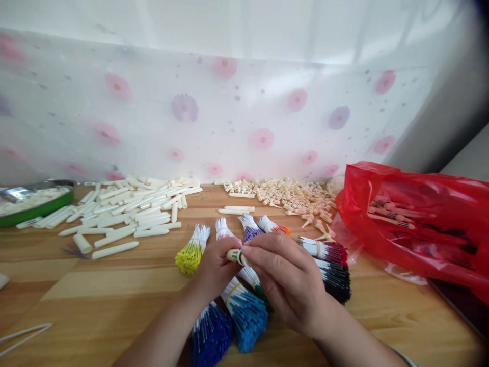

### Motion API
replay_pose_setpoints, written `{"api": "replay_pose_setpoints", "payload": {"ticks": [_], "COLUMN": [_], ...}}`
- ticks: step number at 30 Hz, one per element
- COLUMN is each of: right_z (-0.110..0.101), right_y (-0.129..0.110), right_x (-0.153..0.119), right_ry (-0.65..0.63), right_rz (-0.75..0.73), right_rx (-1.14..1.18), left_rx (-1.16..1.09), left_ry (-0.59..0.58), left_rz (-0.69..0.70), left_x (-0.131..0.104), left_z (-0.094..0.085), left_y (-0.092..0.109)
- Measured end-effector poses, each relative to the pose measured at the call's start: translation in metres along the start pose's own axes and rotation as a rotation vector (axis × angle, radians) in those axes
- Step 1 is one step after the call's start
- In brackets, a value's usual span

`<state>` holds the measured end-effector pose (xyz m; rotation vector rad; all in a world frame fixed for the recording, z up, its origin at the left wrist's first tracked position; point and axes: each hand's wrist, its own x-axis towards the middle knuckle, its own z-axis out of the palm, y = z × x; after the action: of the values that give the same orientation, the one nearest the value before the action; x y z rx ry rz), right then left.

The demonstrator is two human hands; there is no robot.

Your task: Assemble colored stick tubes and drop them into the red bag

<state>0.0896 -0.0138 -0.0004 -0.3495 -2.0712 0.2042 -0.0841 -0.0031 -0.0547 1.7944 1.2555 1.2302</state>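
Observation:
My left hand (216, 267) is closed around a short cream plastic pen part (234, 256) with dark slots near its end. Fingers of my right hand (286, 270) pinch at that part's open end; whatever they hold there is mostly hidden. Around and beneath the hands lie bundles of thin white sticks with coloured ends: yellow (191, 251), dark blue (211, 331), light blue (246, 311), purple (251, 228), dark red (332, 252) and black (336, 280). Pink, orange and green bundles are partly covered by the hands.
White pen barrels (126, 209) are heaped at the back left, beside a green-rimmed tray (49, 208). Small cream parts (294, 193) are piled at the back centre. At right, a red plastic bag (431, 204) holds several assembled pieces. A white cord (26, 334) lies front left.

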Motion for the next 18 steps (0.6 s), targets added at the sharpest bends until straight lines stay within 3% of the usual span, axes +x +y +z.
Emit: {"api": "replay_pose_setpoints", "payload": {"ticks": [6, 13, 18], "right_z": [-0.007, -0.01, -0.008], "right_y": [0.014, 0.03, 0.036], "right_x": [-0.001, -0.002, -0.002], "right_ry": [0.037, 0.055, 0.023], "right_rz": [0.167, 0.317, 0.419], "right_rx": [0.044, 0.141, 0.288], "left_rx": [-0.044, -0.002, -0.129], "left_ry": [-0.165, -0.118, -0.158], "left_rz": [0.045, -0.008, -0.116], "left_x": [-0.003, -0.012, -0.017], "left_z": [-0.005, 0.004, 0.011], "left_y": [0.001, 0.011, 0.01]}}
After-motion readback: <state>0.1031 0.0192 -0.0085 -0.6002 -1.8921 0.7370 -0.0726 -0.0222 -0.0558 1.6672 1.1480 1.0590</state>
